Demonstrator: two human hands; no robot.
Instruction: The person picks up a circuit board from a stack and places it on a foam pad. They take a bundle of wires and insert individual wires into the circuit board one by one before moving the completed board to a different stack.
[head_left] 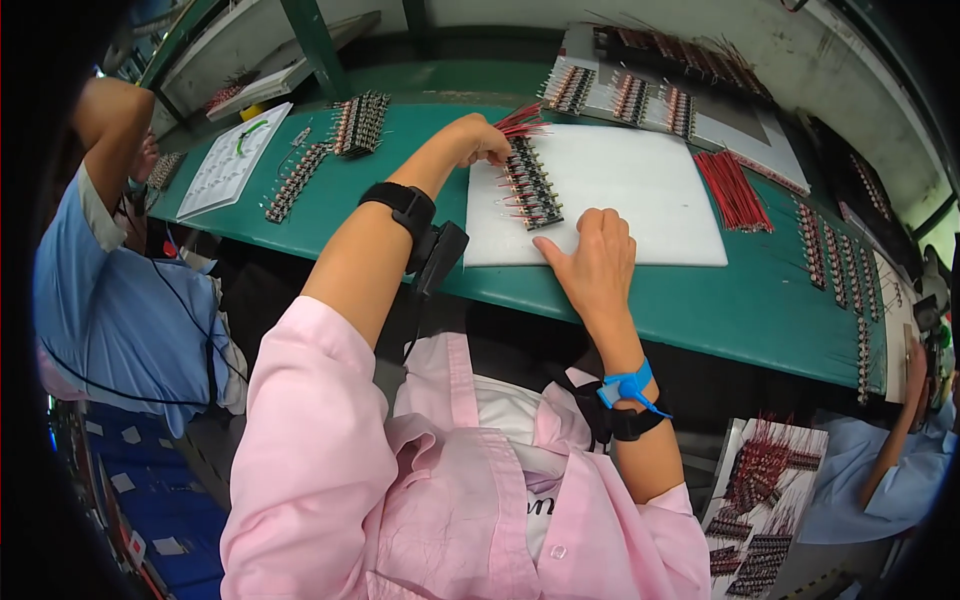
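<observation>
red wires (520, 120) pinched in the left hand (478, 138) fingers could snag the black component strip (531, 183) on the white pad (640, 190), since the right hand (595, 262), fingers curled together, only rests beside it.

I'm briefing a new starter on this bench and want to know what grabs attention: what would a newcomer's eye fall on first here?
First the white mat in the middle of the green bench, where the left hand holds a bunch of red wires at the far end of a dark component strip. The right hand rests on the mat's near edge beside that strip. To the right lies a loose bundle of red wires.
</observation>
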